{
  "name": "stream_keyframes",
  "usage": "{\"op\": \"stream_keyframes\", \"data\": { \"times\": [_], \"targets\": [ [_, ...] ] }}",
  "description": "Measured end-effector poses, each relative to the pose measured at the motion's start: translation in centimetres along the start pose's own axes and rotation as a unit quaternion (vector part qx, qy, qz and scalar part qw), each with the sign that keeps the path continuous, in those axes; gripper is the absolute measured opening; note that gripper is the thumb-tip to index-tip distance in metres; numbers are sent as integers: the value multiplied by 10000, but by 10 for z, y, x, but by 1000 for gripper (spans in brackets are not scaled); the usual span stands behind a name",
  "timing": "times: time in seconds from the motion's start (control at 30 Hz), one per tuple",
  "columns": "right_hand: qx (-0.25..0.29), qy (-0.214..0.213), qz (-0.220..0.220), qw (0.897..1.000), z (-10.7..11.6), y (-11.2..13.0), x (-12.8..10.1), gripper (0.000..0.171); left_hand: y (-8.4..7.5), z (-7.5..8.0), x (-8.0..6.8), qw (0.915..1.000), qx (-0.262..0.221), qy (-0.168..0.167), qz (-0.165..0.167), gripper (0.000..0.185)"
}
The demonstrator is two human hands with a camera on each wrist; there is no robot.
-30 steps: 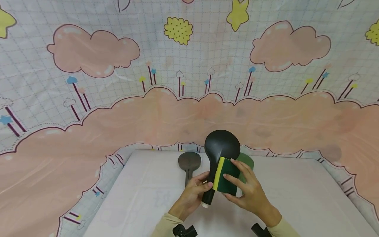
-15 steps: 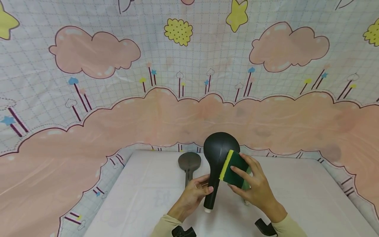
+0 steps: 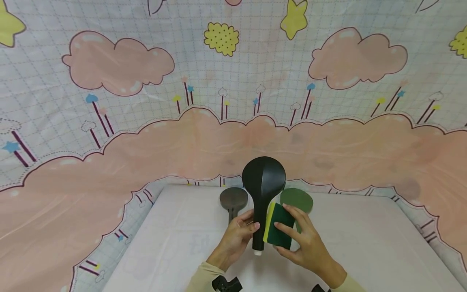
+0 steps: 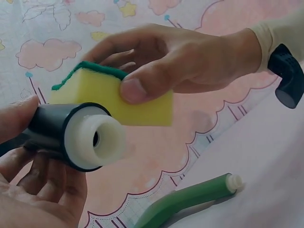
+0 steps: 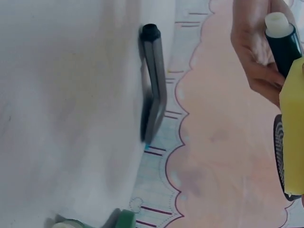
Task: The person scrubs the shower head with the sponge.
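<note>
My left hand [image 3: 232,242] holds a black shower head [image 3: 263,178] by its handle, round head up and the white connector [image 4: 102,140] pointing toward me. Fingers wrap behind the handle, with the thumb in front. In my right hand [image 3: 313,248] is a sponge [image 3: 282,225], yellow foam with a dark green scouring side, pinched between thumb and fingers. Its yellow face lies right along the handle in the head view. From the right wrist, the ringed spray face [image 5: 279,156] shows partly behind the sponge [image 5: 293,137].
On the white table [image 3: 164,243] lies a grey shower head [image 3: 233,198], just left of the held one. A green shower head [image 3: 297,198] lies to the right, partly hidden behind the right hand. A cloth with printed clouds [image 3: 120,65] hangs behind and around the table.
The sponge went up and right to the shower head's round part, then came back down beside the handle. The black shower head has shifted slightly left and stands more upright.
</note>
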State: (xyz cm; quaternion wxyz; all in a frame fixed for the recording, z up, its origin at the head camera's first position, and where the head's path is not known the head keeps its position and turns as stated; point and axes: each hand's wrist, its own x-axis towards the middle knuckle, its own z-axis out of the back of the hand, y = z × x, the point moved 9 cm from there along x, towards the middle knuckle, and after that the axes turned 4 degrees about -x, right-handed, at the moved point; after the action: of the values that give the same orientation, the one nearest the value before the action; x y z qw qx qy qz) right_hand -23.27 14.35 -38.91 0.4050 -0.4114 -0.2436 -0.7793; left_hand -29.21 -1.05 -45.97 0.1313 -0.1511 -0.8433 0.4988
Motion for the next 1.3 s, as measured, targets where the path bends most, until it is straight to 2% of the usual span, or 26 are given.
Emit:
{"op": "stream_keyframes", "data": {
  "times": [0.2,0.43,0.6,0.9,1.3],
  "targets": [
    [130,-98,63,9998,-1,5,-6,48,-2,0,0,10000,-79,-45,-14,54],
    [499,-339,574,9965,-2,18,-11,46,-1,3,2,9999,-102,-107,20,54],
    [308,-293,755,9962,-2,19,-8,46,2,3,1,10000,-7,-18,89,53],
    [-142,-102,440,9989,6,1,0,45,7,-2,-4,9991,245,274,189,58],
    [-443,-276,54,9986,19,-22,3,49,10,2,-7,9983,510,200,201,61]
  ]
}}
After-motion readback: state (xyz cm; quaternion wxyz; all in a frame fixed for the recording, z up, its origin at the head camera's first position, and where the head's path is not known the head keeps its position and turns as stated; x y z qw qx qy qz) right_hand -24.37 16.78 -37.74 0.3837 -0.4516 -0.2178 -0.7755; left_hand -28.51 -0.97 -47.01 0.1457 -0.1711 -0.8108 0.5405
